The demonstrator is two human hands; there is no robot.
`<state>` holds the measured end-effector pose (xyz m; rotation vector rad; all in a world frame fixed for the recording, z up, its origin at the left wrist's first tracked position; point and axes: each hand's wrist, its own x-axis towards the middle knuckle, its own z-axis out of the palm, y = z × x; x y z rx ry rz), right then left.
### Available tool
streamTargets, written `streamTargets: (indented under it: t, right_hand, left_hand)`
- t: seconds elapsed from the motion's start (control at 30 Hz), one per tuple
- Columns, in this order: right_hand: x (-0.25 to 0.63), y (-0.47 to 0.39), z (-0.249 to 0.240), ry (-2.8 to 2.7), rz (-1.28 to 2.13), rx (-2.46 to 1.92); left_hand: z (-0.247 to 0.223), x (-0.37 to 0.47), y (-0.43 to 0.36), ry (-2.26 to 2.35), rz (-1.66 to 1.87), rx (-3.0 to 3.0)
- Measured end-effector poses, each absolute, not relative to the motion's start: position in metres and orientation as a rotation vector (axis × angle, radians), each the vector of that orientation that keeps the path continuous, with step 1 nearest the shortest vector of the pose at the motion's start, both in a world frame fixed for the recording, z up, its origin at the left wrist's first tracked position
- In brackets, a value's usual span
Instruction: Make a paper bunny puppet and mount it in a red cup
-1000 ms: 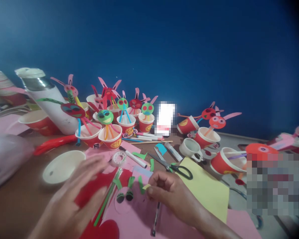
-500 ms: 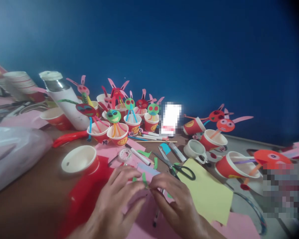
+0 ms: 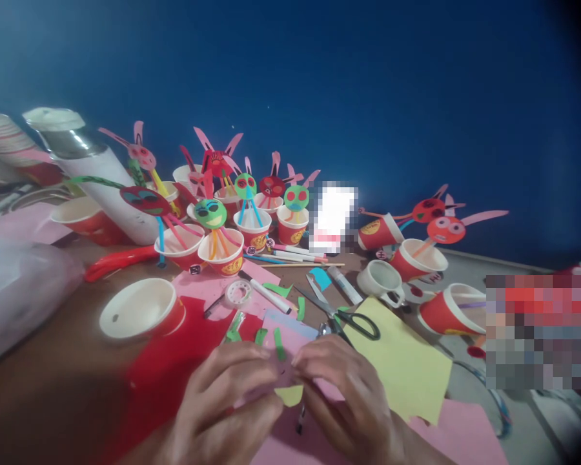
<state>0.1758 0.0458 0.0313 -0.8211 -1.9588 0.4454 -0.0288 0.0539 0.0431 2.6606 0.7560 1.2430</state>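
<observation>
My left hand (image 3: 232, 394) and my right hand (image 3: 346, 394) face each other at the bottom centre, fingers bent and thumbs pressed in. Between their fingertips shows a small yellow piece of paper (image 3: 289, 394), pinched from both sides and partly hidden by the fingers. Beneath the hands lie pink paper (image 3: 285, 445) and a pen (image 3: 301, 418). Green paper scraps (image 3: 279, 343) sit just beyond my fingers. Black-handled scissors (image 3: 336, 313) lie open past my right hand, beside a yellow sheet (image 3: 401, 361).
Red-and-white paper cups (image 3: 223, 252) with paper-faced figures stand behind. Nearer are an empty cup (image 3: 142, 310), a tape roll (image 3: 238, 294), a marker (image 3: 271, 297), a glue stick (image 3: 345, 286) and a mug (image 3: 380, 281). A flask (image 3: 101, 181) leans left; red paper (image 3: 174, 361) lies nearby.
My hands have moved slightly apart and down, and more of the yellow piece shows between them. The view has shifted a little, with the left-hand objects farther left.
</observation>
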Motion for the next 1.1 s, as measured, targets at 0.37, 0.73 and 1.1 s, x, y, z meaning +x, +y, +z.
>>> streamTargets:
  t: [0.37,0.73,1.1]
  right_hand:
    - [0.174,0.051,0.034,-2.025,0.544,-0.797]
    - [0.166,0.048,0.03,-1.924,0.681,-0.963]
    - [0.16,0.059,0.027,-1.707,1.275,-1.508]
  left_hand:
    - [0.045,-0.018,0.059,0.77,1.2,2.435]
    - [0.038,-0.013,0.059,0.891,1.176,2.208]
    - [0.025,-0.069,0.04,1.011,0.867,2.599]
